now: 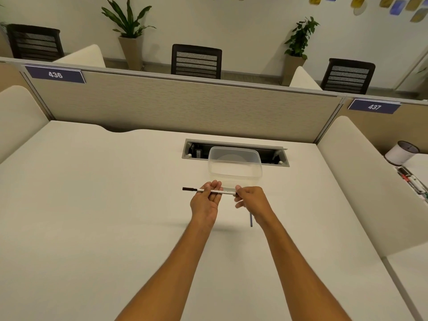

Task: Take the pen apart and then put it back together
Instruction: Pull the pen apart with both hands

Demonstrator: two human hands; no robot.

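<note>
Pen: we see the pen [209,191] held level above the counter [92,205], its dark cap pointing left, its white barrel running right.
Left hand: our left hand [207,198] grips the barrel near its middle, fingers curled over it.
Right hand: our right hand [250,200] pinches the right end of the barrel with thumb and fingertips.
Loose part: a thin blue rod [251,220] lies on the counter just under our right wrist, partly hidden by it; we cannot tell its full length.
Container: a clear plastic container [235,165] stands just beyond both hands, near the pen but apart from it.
Cable slot: an open grey cable tray [236,152] is set into the counter behind the container, which covers its middle.
Partition: a beige partition [180,105] closes the far edge, with labels 436 [55,74] and 437 [374,107].
Right neighbour: a white pen cup [400,153] and some markers [412,181] sit on the next desk, well apart.
Beyond: black chairs [196,61] and potted plants [129,31] stand by the wall.
</note>
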